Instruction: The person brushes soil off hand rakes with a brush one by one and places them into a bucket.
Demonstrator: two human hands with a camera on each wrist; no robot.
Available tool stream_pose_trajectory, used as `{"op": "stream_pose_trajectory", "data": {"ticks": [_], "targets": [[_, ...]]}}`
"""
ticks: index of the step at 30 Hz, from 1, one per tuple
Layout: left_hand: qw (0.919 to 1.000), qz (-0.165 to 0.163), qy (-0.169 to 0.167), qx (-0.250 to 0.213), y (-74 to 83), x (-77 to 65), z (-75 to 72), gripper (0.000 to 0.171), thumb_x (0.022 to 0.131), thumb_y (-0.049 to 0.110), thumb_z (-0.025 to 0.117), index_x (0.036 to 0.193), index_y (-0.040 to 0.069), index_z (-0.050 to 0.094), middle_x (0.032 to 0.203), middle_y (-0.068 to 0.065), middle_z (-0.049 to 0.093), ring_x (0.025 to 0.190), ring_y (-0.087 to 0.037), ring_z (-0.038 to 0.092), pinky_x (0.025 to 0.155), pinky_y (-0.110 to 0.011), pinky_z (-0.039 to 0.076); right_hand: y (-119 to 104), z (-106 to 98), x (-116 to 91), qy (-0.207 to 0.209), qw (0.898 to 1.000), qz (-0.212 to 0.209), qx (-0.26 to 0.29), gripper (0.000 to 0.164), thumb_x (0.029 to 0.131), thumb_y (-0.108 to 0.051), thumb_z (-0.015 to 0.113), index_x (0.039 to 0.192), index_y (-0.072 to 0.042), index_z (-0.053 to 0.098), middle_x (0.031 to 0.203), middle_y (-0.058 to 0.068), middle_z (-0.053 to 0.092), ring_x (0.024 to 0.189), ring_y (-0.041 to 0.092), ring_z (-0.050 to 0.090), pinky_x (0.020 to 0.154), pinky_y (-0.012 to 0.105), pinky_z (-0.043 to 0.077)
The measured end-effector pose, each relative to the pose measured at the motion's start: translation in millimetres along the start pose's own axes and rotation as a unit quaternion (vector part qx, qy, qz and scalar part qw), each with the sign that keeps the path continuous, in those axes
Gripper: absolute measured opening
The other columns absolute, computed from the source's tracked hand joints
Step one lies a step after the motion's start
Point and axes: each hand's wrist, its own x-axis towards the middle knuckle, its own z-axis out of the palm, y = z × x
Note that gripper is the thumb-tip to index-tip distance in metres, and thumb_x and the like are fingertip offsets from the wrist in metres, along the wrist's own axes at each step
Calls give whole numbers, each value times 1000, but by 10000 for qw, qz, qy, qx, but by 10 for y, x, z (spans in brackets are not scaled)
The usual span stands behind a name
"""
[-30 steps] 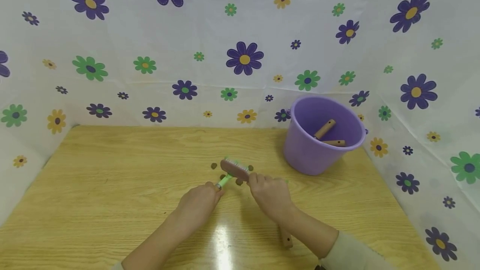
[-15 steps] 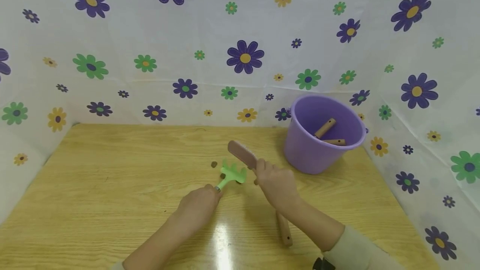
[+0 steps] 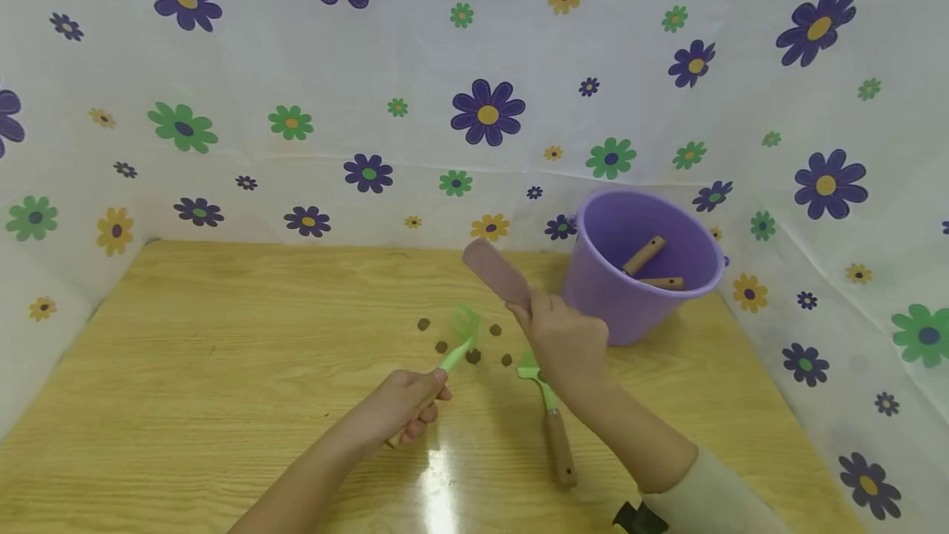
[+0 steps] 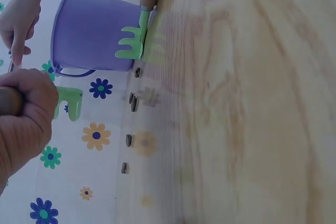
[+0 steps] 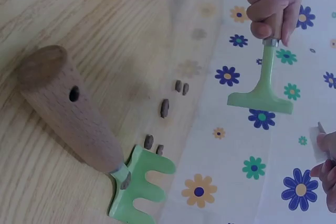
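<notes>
left hand (image 3: pixel 406 406) grips green rake (image 5: pixel 265 85), right hand (image 3: pixel 569 344) brush (image 3: pixel 497 272), with pebbles (image 3: pixel 473 357), second rake (image 3: pixel 557 435) and bucket (image 3: pixel 610 305) nearby.

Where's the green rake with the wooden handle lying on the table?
In the head view, the rake lies right of centre, between the left hand and the right forearm, nearer the camera than the purple plastic bucket.

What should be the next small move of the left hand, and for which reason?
I would probably carry the green rake in the left hand toward the purple bucket: the rake is off the table, the right hand holds the brush apart from it, and two wooden handles show inside the bucket.
</notes>
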Motion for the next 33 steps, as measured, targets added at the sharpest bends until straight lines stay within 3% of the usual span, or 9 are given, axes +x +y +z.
{"op": "stream_pose_trajectory", "data": {"ticks": [6, 9, 10, 12, 16, 17, 19, 24, 33], "targets": [[9800, -105, -520, -1920, 18, -33, -104, 39, 97, 40, 51, 98, 1, 48, 60, 10, 38, 45, 2, 32, 38, -8, 28, 65, -8, 35, -91, 9987, 313, 399, 64, 102, -46, 25, 65, -4, 57, 46, 4, 49, 30, 15, 39, 26, 29, 31], [9485, 34, -1008, -3002, 30, -31, -140, 30, 100, 36, 46, 93, 7, 47, 59, 11, 40, 44, 5, 36, 36, -7, 28, 76, -34, 43, -248, 9970, 385, 619, 64, 102, -46, 26, 68, -3, 57, 47, 5, 51, 31, 17, 43, 26, 31, 34], [9286, 51, -1267, -3487, 30, -28, -149, 30, 101, 36, 44, 92, 8, 48, 59, 11, 41, 44, 5, 37, 36, -6, 28, 76, -48, 46, -298, 9965, 386, 676, 63, 102, -47, 26, 68, -3, 57, 48, 5, 52, 31, 18, 44, 26, 32, 35], [8678, 76, -1903, -4590, 24, -19, -160, 33, 103, 36, 38, 91, 9, 52, 60, 11, 41, 45, 4, 37, 37, -6, 30, 71, -80, 52, -392, 9955, 360, 781, 64, 102, -47, 25, 70, -2, 59, 49, 6, 53, 32, 19, 46, 27, 32, 36], [7070, -1, -3147, -6334, -17, 18, -150, 42, 102, 41, 36, 95, 6, 59, 64, 9, 36, 49, 2, 30, 41, -6, 31, 58, -162, 63, -645, 9896, 319, 1241, 64, 101, -49, 24, 68, -3, 55, 47, 3, 47, 32, 14, 38, 27, 27, 33], [6784, 14, -3359, -6535, -25, 27, -142, 43, 101, 41, 37, 96, 5, 59, 65, 9, 35, 50, 2, 29, 41, -7, 31, 55, -182, 66, -706, 9875, 317, 1376, 63, 101, -49, 24, 67, -4, 53, 47, 2, 44, 33, 13, 35, 27, 26, 31], [6406, 56, -3656, -6752, -36, 43, -118, 43, 100, 41, 39, 98, 3, 59, 65, 9, 32, 50, 2, 27, 42, -7, 30, 46, -223, 75, -952, 9805, 383, 1674, 62, 100, -52, 22, 64, -7, 48, 47, -1, 39, 35, 10, 30, 28, 23, 29], [6081, 14, -3868, -6933, -23, 62, -42, 41, 101, 38, 40, 99, 1, 58, 66, 9, 32, 49, 1, 26, 42, -8, 29, 5, -309, 100, -1400, 9675, 389, 2070, 61, 98, -54, 24, 65, -9, 49, 48, -4, 39, 36, 8, 32, 30, 20, 28], [6290, 132, -3746, -6811, 0, 94, 30, 42, 101, 38, 38, 98, 2, 59, 65, 9, 33, 49, 2, 26, 41, -7, 30, -86, -455, 89, -1292, 9696, -207, 2070, 64, 99, -53, 20, 66, -10, 55, 49, -7, 45, 37, 6, 31, 29, 19, 26]]}}
